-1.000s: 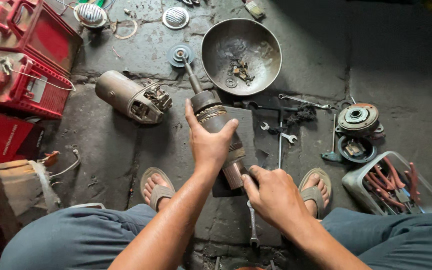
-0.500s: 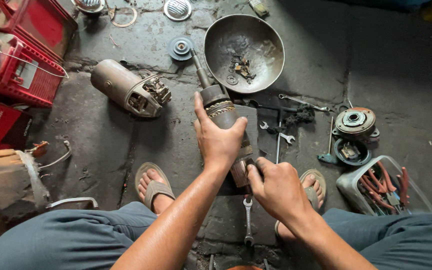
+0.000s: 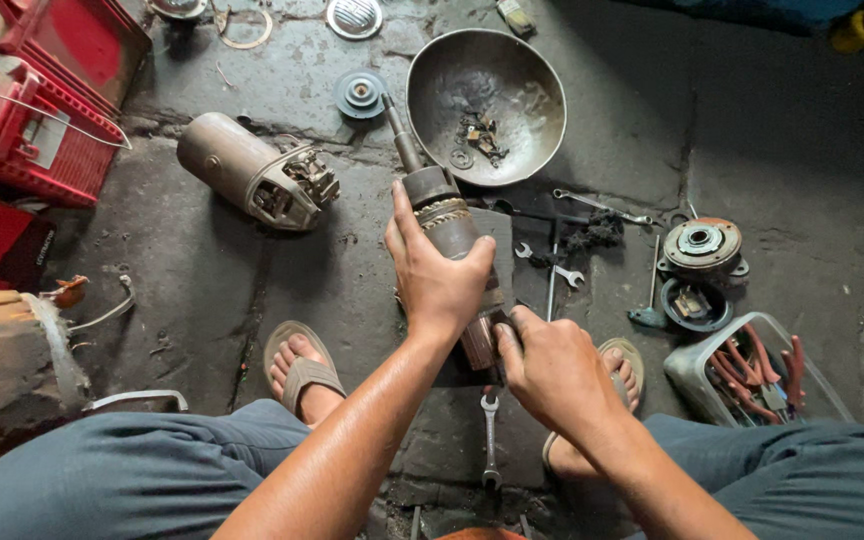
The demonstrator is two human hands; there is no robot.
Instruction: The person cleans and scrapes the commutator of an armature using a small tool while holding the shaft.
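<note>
— What is seen nearest the camera?

— Grey-trousered knees are seen at the bottom edge, with sandalled feet set on the concrete floor. A combination spanner is laid on the floor between the feet.

— And the hands?

— The starter motor armature is held tilted above the floor, its shaft pointed away from the person. The left hand is wrapped around the armature's middle, fingers closed on it. The right hand is closed at the armature's near end; what is pinched there is hidden by the fingers.

— What is laid farther out?

— A starter motor housing is laid on its side to the left, well apart from the hands. Small spanners are scattered just right of the armature. A clear plastic tub filled with red-handled pliers is placed by the right knee, and round motor parts are set beyond it. Farthest off, a metal bowl with small pieces in it is set near the shaft tip, and red crates are stacked at the left.
</note>
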